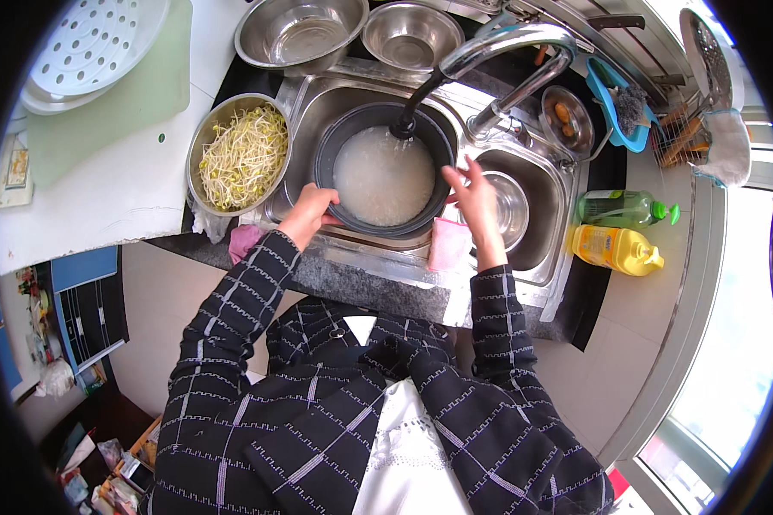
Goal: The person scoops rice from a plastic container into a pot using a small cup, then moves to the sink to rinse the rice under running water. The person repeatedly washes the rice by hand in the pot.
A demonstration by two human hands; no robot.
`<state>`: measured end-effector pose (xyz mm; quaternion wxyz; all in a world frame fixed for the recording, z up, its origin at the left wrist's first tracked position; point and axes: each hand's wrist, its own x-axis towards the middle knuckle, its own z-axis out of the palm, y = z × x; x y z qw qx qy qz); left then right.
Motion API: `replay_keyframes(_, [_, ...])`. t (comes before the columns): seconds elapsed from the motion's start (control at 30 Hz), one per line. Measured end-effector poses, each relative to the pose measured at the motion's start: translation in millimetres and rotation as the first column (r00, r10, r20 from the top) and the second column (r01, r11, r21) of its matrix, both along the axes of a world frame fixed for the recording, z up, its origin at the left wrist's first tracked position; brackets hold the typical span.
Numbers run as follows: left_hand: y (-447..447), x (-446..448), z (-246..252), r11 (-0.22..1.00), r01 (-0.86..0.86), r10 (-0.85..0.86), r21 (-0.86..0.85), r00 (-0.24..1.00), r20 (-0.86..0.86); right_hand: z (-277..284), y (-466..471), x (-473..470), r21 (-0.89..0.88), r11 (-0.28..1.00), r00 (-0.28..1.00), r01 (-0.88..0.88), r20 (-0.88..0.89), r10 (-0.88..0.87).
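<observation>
A dark grey cooking pot (325, 177) sits in the left basin of the steel sink, holding cloudy whitish water (383, 177) with what looks like rice in it. Water runs into it from the black spout of a chrome faucet (512, 45). My left hand (310, 211) grips the pot's rim at the lower left. Fingers spread and holding nothing, my right hand (478, 199) hovers by the pot's right rim. Whether a fingertip touches the rim is unclear. Under that hand lies a steel bowl (512, 209) in the right basin.
Bean sprouts (241, 161) fill a steel bowl left of the sink. Two steel basins (299, 35) stand behind it. A pink cloth (449, 244) drapes the sink divider. Green (618, 207) and yellow (612, 250) pump bottles lie at right. A white perforated tray (93, 45) is at upper left.
</observation>
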<state>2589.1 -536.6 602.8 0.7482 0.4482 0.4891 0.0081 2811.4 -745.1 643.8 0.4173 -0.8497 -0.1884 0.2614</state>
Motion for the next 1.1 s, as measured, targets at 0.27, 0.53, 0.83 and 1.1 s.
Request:
replay_keyframes(0.27, [-33.1,-44.0,63.5,0.998,0.069,-0.068,0.010,0.996,-0.051,32.5,-6.4,-28.7,-0.057,0.967,0.966,-0.246,0.060,0.250])
replay_keyframes(0.53, [-64.0,-97.0,93.8,0.969,0.240,-0.231,0.060,0.965,-0.123,29.2,-53.5,-78.7,0.024,0.967,0.968,-0.253,-0.004,0.253])
replay_keyframes(0.83, [-71.4,-106.0,91.1,-0.049,0.213,-0.204,0.976,0.954,-0.219,31.5,-91.4,-170.5,0.013,0.999,0.986,-0.045,0.162,0.042])
replay_keyframes(1.1, [-80.6,-31.6,55.7,-0.180,0.746,-0.678,0.641,0.378,-0.630,28.9,-82.1,-192.2,-0.106,0.981,0.964,0.164,0.226,-0.137])
